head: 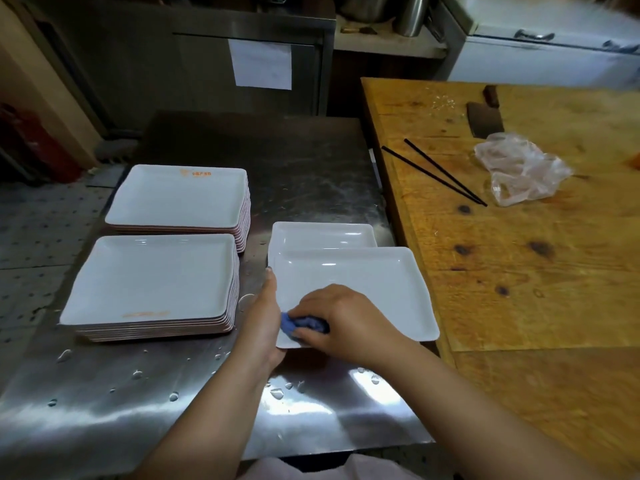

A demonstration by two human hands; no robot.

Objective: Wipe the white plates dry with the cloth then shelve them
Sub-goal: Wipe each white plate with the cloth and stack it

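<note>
— Where am I now?

— My right hand (341,320) clutches the crumpled blue cloth (304,323) against the near corner of the white rectangular plate (360,289), which my left hand (265,317) grips by its left edge, lifted above a second white plate (322,234) on the wet steel counter (173,410).

— What might spoil it?

— I'd judge the droplets on the steel could re-wet the underside if I set it down — and a damp edge could slip from my grip. Two white plate stacks (156,289) wait just left.
</note>
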